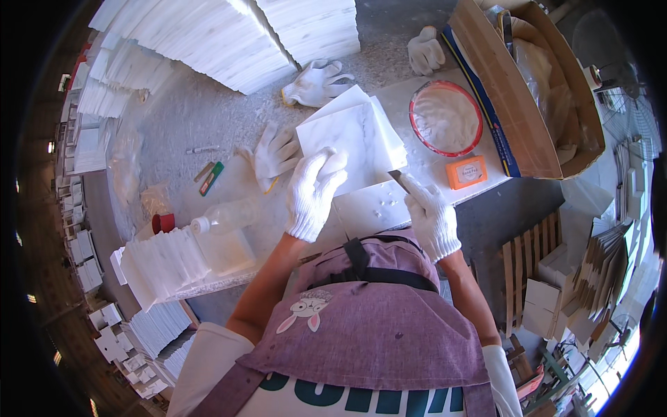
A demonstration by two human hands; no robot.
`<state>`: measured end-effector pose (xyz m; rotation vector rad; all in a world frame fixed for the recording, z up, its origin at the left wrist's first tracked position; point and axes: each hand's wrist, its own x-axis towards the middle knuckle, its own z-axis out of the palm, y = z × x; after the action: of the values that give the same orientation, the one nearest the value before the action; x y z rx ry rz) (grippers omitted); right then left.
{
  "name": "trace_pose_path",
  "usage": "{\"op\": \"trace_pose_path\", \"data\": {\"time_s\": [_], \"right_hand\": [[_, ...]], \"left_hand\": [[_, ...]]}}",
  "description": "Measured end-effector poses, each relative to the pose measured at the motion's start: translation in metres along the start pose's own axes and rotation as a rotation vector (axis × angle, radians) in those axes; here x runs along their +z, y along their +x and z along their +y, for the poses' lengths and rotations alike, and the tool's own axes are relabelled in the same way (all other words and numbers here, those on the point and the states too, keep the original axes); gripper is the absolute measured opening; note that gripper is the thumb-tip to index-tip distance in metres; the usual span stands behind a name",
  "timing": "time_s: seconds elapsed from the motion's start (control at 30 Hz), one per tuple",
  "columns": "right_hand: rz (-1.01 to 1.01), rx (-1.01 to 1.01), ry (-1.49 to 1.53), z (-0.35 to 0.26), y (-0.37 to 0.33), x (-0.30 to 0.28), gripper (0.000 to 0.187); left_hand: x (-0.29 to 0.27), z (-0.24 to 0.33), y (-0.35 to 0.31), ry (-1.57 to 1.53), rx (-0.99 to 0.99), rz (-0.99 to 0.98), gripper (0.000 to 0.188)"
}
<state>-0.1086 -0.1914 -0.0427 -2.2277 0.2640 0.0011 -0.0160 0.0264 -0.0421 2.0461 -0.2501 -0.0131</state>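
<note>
Both my hands wear white knit gloves. My left hand (318, 186) is closed at the near left corner of a white, grey-veined square tile (351, 142), its fingers curled over the edge. More white tiles (390, 135) lie fanned out beneath it. In my right hand (432, 217) is a small dark flat-bladed scraper (399, 181), its tip beside the tile's near right corner. The glove hides its handle. Small white drops dot the pale slab (375, 208) just below. Right of the tiles stands a red-rimmed round tub (415, 124) of white paste or powder.
An orange box (466, 172) sits near the table edge, below a large open cardboard box (517, 90). Spare gloves (316, 83) lie beyond the tiles. Tile stacks (201, 42) rise at the back left. A clear bottle (229, 217) and upright tiles (163, 263) are near left.
</note>
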Motion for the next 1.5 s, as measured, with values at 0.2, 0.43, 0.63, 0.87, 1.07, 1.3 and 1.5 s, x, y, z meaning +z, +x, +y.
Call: {"op": "trace_pose_path", "data": {"time_s": [0.2,0.43,0.63,0.87,1.07,1.3,1.5], "right_hand": [[0.133,0.102,0.121,0.016,-0.022,-0.003,0.038],[0.132,0.173,0.205,0.015,-0.028,-0.007,0.037],[0.126,0.13,0.184,0.016,-0.029,-0.008,0.036],[0.183,0.124,0.198,0.015,-0.028,-0.011,0.035],[0.183,0.132,0.199,0.02,-0.029,-0.01,0.035],[0.155,0.157,0.217,0.02,-0.028,-0.012,0.036],[0.17,0.132,0.193,0.023,-0.029,-0.011,0.036]], "left_hand": [[0.005,-0.006,0.003,0.571,0.351,0.036,0.046],[0.015,-0.013,0.004,0.73,0.471,0.005,0.052],[0.018,-0.013,0.006,0.775,0.539,0.006,0.049],[0.019,-0.009,0.005,0.782,0.571,0.007,0.045],[0.021,-0.004,0.006,0.794,0.603,0.019,0.036],[0.024,-0.001,0.006,0.81,0.613,0.031,0.03],[0.026,-0.01,0.003,0.852,0.582,0.001,0.042]]}}
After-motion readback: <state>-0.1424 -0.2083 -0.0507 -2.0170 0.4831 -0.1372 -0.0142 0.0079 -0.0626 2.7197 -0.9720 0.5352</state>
